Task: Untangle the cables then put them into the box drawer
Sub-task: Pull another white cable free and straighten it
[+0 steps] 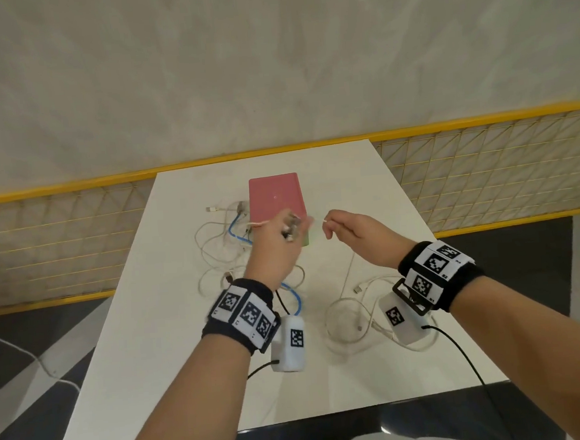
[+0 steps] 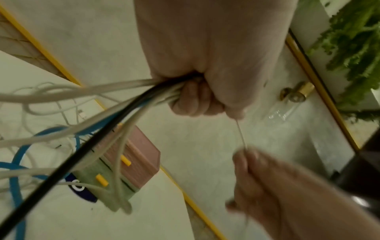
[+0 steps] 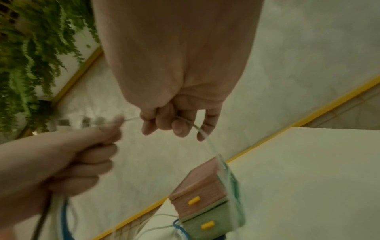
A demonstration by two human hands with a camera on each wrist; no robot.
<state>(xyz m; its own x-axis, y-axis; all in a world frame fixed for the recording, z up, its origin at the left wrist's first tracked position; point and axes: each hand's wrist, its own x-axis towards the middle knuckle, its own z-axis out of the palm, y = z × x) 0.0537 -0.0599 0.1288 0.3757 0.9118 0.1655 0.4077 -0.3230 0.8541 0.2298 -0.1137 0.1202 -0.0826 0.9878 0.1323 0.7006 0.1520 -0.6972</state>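
A pink-and-green box drawer (image 1: 275,196) with yellow handles (image 3: 194,200) stands at the far middle of the white table (image 1: 152,332); both drawers look shut. My left hand (image 1: 291,230), raised in front of the box, grips a bundle of white, black and blue cables (image 2: 115,104). Close to its right, my right hand (image 1: 330,224) pinches one thin white cable (image 2: 240,134) that runs taut between the two hands. The rest of the tangle (image 1: 222,248) lies on the table left of the box. A separate white cable coil (image 1: 350,315) lies under my right wrist.
A yellow-railed mesh fence (image 1: 484,172) runs behind the table. Black leads (image 1: 463,355) hang from both wrist cameras. A white cord (image 1: 23,352) trails on the dark floor at the left. Green foliage (image 3: 30,56) shows in the wrist views.
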